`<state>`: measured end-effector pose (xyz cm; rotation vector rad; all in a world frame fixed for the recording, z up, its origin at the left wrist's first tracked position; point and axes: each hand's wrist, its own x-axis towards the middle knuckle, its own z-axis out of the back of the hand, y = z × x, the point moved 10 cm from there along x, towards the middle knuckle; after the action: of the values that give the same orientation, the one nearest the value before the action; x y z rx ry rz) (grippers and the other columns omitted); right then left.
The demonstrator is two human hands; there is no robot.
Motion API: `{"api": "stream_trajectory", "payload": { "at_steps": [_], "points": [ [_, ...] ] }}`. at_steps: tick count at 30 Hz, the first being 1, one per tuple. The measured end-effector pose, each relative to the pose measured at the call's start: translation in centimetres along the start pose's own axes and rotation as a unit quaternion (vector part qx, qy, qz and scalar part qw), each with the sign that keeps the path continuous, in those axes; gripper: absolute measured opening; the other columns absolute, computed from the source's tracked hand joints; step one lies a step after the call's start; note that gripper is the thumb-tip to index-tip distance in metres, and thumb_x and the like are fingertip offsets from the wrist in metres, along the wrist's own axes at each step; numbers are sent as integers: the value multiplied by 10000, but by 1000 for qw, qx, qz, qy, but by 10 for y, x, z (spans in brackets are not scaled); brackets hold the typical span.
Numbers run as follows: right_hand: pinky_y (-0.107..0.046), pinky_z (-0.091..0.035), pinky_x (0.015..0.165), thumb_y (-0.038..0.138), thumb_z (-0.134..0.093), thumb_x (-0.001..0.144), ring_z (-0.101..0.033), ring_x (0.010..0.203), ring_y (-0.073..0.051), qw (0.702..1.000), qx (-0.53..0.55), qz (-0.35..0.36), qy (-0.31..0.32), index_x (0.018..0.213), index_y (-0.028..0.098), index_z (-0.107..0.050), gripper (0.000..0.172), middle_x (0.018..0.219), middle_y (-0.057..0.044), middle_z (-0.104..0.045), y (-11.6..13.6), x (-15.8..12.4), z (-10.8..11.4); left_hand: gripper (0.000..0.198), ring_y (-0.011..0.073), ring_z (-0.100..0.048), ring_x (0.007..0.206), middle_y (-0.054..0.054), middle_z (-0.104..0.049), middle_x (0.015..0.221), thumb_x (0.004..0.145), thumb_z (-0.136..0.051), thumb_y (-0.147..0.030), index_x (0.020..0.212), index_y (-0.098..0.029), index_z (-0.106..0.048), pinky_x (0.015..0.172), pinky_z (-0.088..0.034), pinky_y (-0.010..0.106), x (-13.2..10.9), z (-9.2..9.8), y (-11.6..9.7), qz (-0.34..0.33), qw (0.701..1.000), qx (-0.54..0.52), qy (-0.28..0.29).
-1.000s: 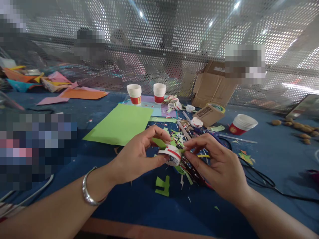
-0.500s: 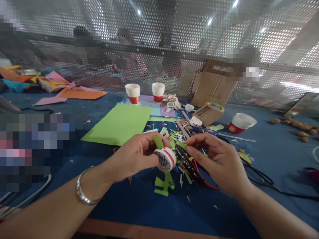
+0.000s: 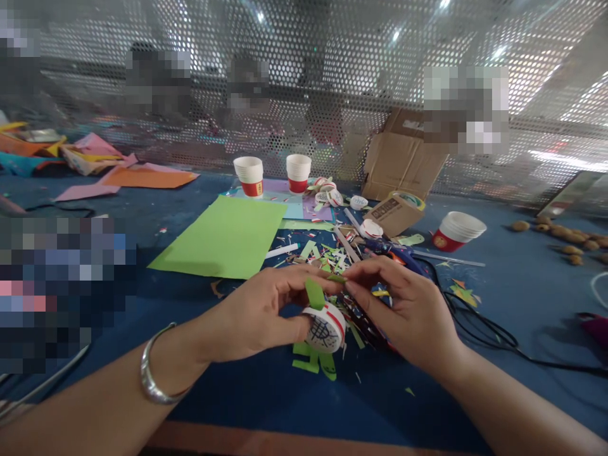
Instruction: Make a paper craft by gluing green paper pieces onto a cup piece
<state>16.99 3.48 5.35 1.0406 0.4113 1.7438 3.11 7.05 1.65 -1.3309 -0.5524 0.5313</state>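
Note:
Between thumb and fingers my left hand [image 3: 266, 310] holds a small round white paper-cup piece [image 3: 325, 329] with a red band on its side and a dark grid drawn on its face. A green paper strip [image 3: 315, 294] sticks up from its rim. My right hand [image 3: 399, 304] pinches a small green paper piece [image 3: 337, 278] between thumb and forefinger, close to the left fingertips. Green paper cutouts [image 3: 311, 362] lie on the table just below the round piece. Dark-and-red handled tools, partly hidden, lie behind my right hand.
A large green sheet [image 3: 223, 237] lies left of the paper scraps [image 3: 332, 259]. White-and-red cup stacks [image 3: 248, 176] stand at the back, another cup stack [image 3: 458, 231] at the right. A cardboard box [image 3: 401, 155] leans on the perforated screen. A black cable [image 3: 494, 329] runs along the right.
My right hand has moved left with the green piece, up to my left fingers. The round piece has shifted slightly down and right, and its green strip now stands clearer of the fingers.

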Motion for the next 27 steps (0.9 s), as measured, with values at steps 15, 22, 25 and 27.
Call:
{"api": "stream_trajectory", "payload": {
  "at_steps": [15, 22, 25, 27],
  "points": [
    [-314, -531, 663, 319, -681, 876, -690, 735, -196, 979, -176, -64, -78, 943, 218, -724, 129, 821, -33, -749, -50, 18, 58, 435, 265, -624, 1266, 70, -615, 1440, 811, -717, -128, 1221, -272, -741, 1042, -542, 379, -1, 20, -5, -3, 996, 32, -80],
    [-329, -481, 542, 271, -789, 737, -661, 548, -197, 956, -192, -219, 5, 680, 180, -717, 129, 600, -66, -716, -148, 18, 95, 323, 253, -638, 1247, 72, -682, 1350, 811, -750, -151, 1120, -242, -780, 1061, -544, 374, -5, 38, -5, -12, 990, -16, -142],
    [-267, -414, 423, 322, -760, 796, -603, 442, -138, 967, -137, -214, 8, 690, 157, -739, 197, 548, -67, -692, -152, 12, 90, 331, 235, -666, 1189, 71, -700, 1318, 825, -746, -155, 1142, -247, -775, 1041, -552, 360, -5, 40, -3, 0, 989, -5, -146],
    [-224, -347, 365, 323, -730, 834, -548, 378, -95, 975, -104, -195, -26, 715, 152, -748, 209, 502, -45, -659, -147, 9, 88, 336, 235, -662, 1199, 71, -696, 1324, 826, -743, -148, 1146, -245, -774, 1041, -551, 360, -4, 40, -4, 0, 990, -11, -144]
  ]
}}
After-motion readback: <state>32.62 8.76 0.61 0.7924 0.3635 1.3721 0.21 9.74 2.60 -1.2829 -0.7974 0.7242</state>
